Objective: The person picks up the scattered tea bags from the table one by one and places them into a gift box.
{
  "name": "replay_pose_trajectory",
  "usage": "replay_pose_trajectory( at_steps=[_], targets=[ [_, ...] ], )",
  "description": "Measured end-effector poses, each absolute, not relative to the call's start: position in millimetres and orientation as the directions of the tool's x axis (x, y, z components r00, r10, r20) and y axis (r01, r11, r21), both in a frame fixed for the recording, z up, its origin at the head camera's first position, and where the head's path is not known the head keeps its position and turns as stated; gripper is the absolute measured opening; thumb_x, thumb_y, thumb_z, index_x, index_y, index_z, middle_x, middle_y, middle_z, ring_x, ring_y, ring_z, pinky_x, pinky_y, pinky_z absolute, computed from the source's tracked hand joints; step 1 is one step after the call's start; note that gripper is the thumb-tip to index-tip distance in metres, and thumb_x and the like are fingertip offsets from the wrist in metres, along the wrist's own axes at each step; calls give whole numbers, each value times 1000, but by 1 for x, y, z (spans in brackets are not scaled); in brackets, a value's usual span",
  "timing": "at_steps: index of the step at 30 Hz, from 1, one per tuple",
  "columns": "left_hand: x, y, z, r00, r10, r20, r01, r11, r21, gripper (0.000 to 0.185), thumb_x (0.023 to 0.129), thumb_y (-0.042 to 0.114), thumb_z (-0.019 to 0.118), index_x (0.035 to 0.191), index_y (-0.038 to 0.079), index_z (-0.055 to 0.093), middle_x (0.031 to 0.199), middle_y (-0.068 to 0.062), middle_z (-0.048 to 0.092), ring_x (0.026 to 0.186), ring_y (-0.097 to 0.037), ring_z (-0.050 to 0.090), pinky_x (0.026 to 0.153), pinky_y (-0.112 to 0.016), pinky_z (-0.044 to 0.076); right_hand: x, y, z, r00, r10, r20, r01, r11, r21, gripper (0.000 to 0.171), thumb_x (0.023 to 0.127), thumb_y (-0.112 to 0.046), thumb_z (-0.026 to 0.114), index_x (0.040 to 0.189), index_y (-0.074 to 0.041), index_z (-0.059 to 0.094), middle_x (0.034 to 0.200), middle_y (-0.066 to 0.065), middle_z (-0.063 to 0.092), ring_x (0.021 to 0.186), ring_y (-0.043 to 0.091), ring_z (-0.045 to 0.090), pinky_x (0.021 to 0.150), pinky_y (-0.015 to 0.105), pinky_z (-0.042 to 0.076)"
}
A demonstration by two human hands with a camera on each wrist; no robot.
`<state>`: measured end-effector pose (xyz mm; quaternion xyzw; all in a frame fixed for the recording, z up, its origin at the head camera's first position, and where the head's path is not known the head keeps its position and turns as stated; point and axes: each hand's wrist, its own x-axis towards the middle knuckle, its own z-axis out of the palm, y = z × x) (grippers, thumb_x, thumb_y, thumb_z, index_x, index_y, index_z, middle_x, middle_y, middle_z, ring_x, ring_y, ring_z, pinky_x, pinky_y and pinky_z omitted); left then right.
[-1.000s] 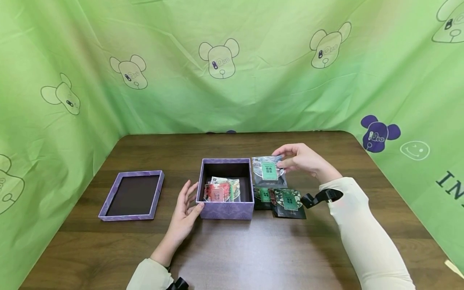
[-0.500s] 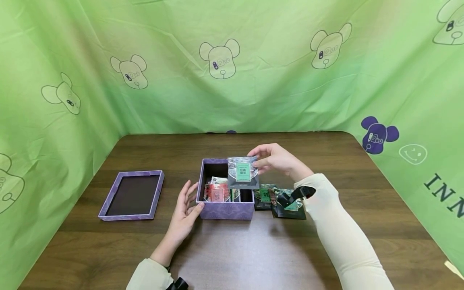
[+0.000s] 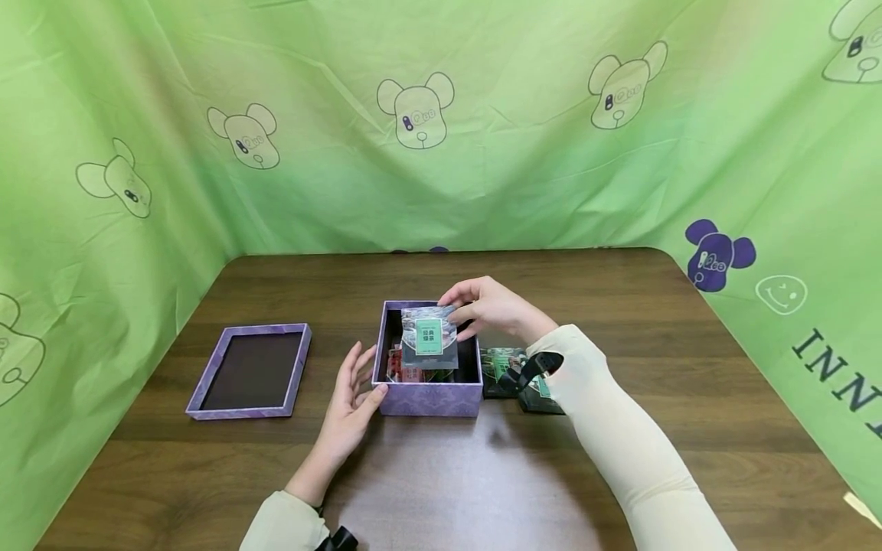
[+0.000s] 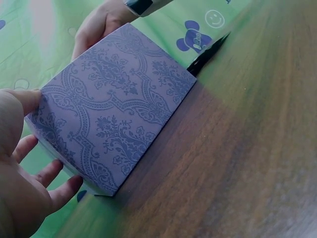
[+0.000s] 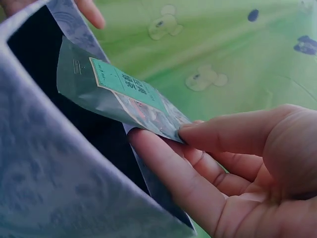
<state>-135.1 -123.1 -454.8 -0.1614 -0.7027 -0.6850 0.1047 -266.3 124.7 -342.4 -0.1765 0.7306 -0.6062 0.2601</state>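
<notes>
- We see the right hand (image 3: 491, 308) pinching a packet (image 3: 429, 347) by its top corner, thumb over curled fingers (image 5: 173, 163); the packet hangs over the open box (image 3: 429, 398), its lower edge inside the box's mouth.
- The left hand (image 3: 350, 407) rests against the box's left wall, fingers (image 4: 54, 173) straight and spread, thumb at the near corner.
- More packets (image 3: 412, 367) lie inside the box; others (image 3: 506, 371) lie just right of it, partly behind the right sleeve.
- The lid (image 3: 251, 371) lies well to the left, inside up; bare table (image 3: 441, 482) stretches in front.
- The packet carries a green label with characters too small for us to read; the green backdrop (image 3: 837, 379) at right shows the letters "INN".
</notes>
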Motion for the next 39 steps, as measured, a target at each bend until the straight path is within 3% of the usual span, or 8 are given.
replay_pose_trajectory(
  at_steps=[10,20,26,33,39],
  targets=[
    [-135,-122,-456,-928,77,366,367,7,930,71,95,-11,54,153,-5,14,151,-33,32,129,-53,37,95,-22,43,-261,99,-351,-785,-579,-222,38,312,-949,27,85,16,56,112,15,58,82,8,56,68,14,56,63,38,59],
    [-135,-121,-456,-926,81,369,370,-11,929,71,95,-11,53,153,-6,13,151,-34,31,130,-55,35,94,-21,44,-258,91,-352,-799,-546,-254,-54,484,-873,19,89,13,56,107,11,62,83,11,58,67,18,61,66,39,59],
    [-135,-121,-456,-923,82,375,376,-12,927,71,95,-12,53,153,-6,13,151,-34,31,130,-54,36,94,-21,44,-257,96,-347,-800,-556,-226,-105,501,-859,21,89,11,59,109,14,60,86,19,65,73,21,64,72,41,59],
    [-134,-121,-455,-922,79,380,381,-1,925,71,94,-12,53,152,-7,13,151,-34,32,130,-53,37,94,-21,44,-256,102,-342,-798,-568,-199,-122,476,-871,20,91,8,60,111,14,59,89,11,63,81,24,63,78,44,57],
    [-135,-122,-454,-923,82,377,378,0,926,71,94,-12,53,152,-7,13,151,-34,32,130,-53,37,94,-21,44,-254,111,-337,-778,-597,-193,-98,419,-903,23,93,6,59,115,15,56,96,16,64,89,30,65,82,46,56]
  ],
)
